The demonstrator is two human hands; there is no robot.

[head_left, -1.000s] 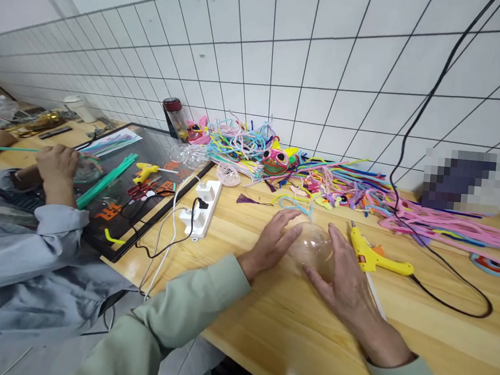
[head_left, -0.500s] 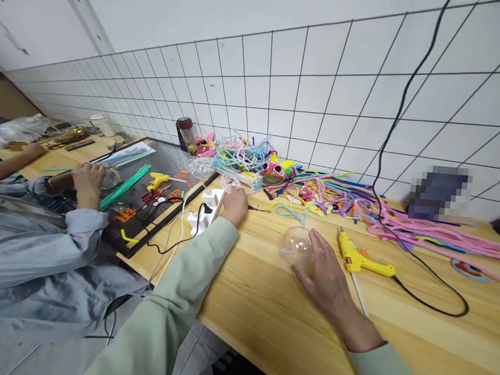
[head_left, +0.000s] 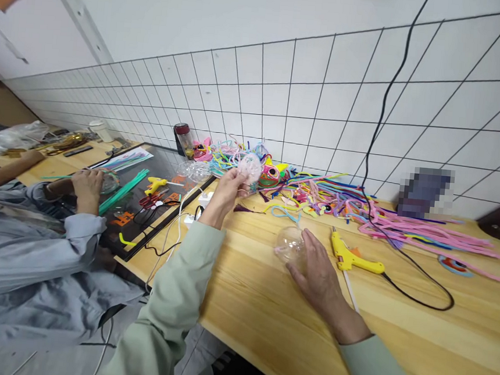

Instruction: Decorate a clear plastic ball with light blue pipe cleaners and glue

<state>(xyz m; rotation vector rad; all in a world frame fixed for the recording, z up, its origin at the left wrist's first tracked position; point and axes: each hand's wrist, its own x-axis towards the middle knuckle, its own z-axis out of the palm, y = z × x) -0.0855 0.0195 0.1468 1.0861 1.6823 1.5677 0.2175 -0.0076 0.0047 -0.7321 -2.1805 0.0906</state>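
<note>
My left hand is raised above the table, its fingers pinched on a pale pinkish-white round piece. That piece looks translucent and lacy; its exact kind is unclear. Against the right side of a clear plastic ball on the table, my right hand rests with thumb and fingers curved round it. Just right of this hand lies a yellow hot glue gun with a white glue stick in it. Behind both hands are a colourful pipe-cleaner figure and heaps of pipe cleaners.
A white power strip with cables stands left of my left hand. A co-worker's hand works at a dark mat, near green pipe cleaners and another yellow glue gun. A black cable hangs down the wall.
My left hand has lifted from beside the power strip, up and away, with the pale round piece in it. My right hand has stayed at the clear ball. The view has shifted slightly.
</note>
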